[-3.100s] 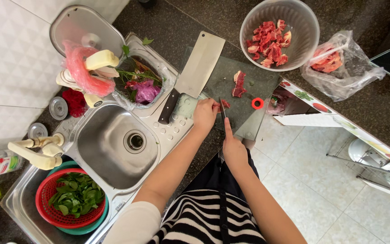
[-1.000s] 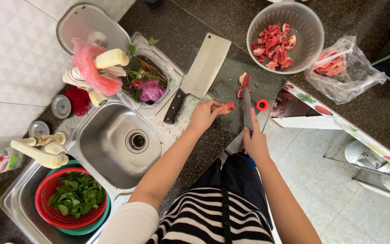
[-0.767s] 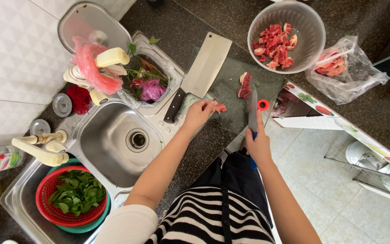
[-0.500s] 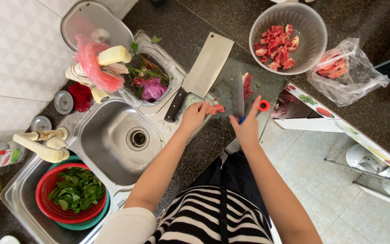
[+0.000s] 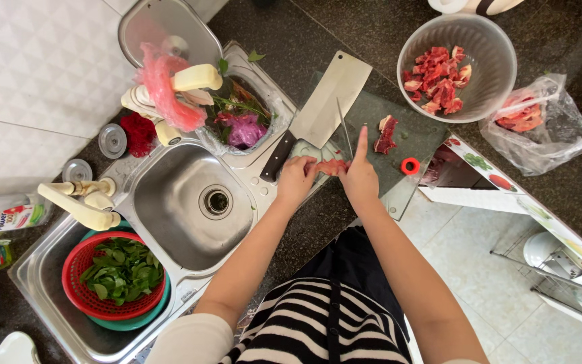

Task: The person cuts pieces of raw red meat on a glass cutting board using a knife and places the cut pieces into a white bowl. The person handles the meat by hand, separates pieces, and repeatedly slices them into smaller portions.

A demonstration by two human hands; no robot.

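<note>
On the glass cutting board (image 5: 409, 128) my left hand (image 5: 296, 180) pins down a strip of red meat (image 5: 332, 166). My right hand (image 5: 360, 176) grips a thin knife (image 5: 345, 128), forefinger stretched along its back, blade edge set on the meat beside my left fingers. A second chunk of raw meat (image 5: 386, 133) lies farther back on the board. A big cleaver (image 5: 320, 112) rests flat at the board's left edge, untouched.
A grey colander (image 5: 483, 44) of cut meat pieces and a plastic bag (image 5: 540, 125) with more meat stand at the back right. The steel sink (image 5: 190, 202) is on my left, with a red basket of greens (image 5: 119, 273) and a faucet (image 5: 82, 202). A red bottle cap (image 5: 409, 166) lies on the board.
My left hand brought the meat strip back toward me and flattened it on the board. My right hand swung the knife left, from the board's right side onto the strip.
</note>
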